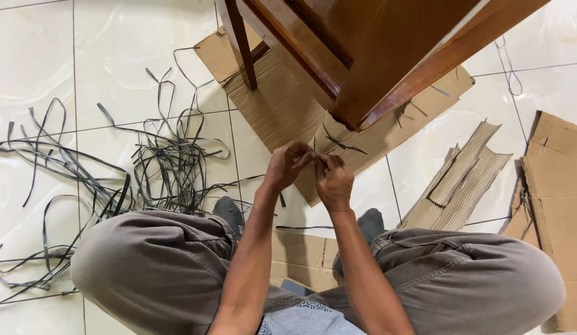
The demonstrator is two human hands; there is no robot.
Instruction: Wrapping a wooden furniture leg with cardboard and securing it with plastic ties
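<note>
Person sits cross-legged on tiled floor (34,56). Left hand (287,164) & right hand (333,180) meet just below wooden chair corner (350,115), each grip pinched narrow on a thin dark strap (338,144) over cardboard sheet (282,105). Loose strap pile (164,161) lies to the left, well apart.

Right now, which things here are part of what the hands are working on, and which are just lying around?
In use:
left hand
right hand
dark strip pinched between them
wooden frame
cardboard sheet under it

Lying about:
strip pile on the tiles
cardboard scraps
cardboard box
</note>
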